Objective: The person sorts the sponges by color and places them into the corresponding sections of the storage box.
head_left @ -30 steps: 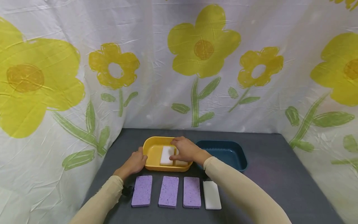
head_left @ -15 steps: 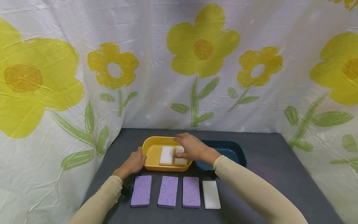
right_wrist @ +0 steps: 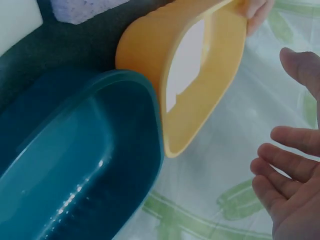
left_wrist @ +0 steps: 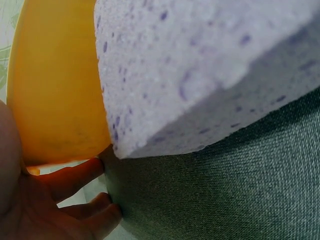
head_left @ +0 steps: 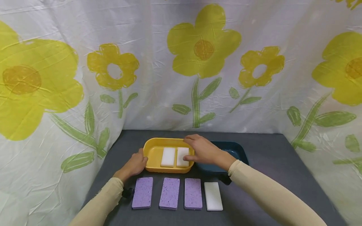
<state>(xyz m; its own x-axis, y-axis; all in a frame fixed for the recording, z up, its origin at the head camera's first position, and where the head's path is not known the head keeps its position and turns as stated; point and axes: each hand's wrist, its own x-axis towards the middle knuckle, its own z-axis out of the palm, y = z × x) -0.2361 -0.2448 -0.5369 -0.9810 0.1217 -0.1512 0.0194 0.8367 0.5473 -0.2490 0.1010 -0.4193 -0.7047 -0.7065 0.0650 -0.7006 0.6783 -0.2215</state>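
Observation:
My left hand [head_left: 135,163] grips the left end of a yellow tray [head_left: 152,158], fingers and thumb at its rim. Inside that tray two white sponges lie side by side, the left one [head_left: 168,157] in full view and the right one [head_left: 181,156] partly behind my right thumb. My right hand [head_left: 205,150] hovers over the tray's right end with fingers spread and holds nothing. Beneath it sits a dark blue tray [head_left: 209,169], partly covered by the hand and forearm. In the right wrist view the right fingers [right_wrist: 290,162] are apart from both trays.
In front of the trays a row runs across the grey table [head_left: 263,188]: a left purple sponge [head_left: 142,193], a middle one [head_left: 169,193], a right one [head_left: 193,194], then a white sponge [head_left: 213,196]. A flower-printed curtain [head_left: 158,103] hangs behind.
My right hand has let go of the right white sponge in the yellow tray and moved right and slightly up, uncovering more of it. The left hand stays at the tray's end.

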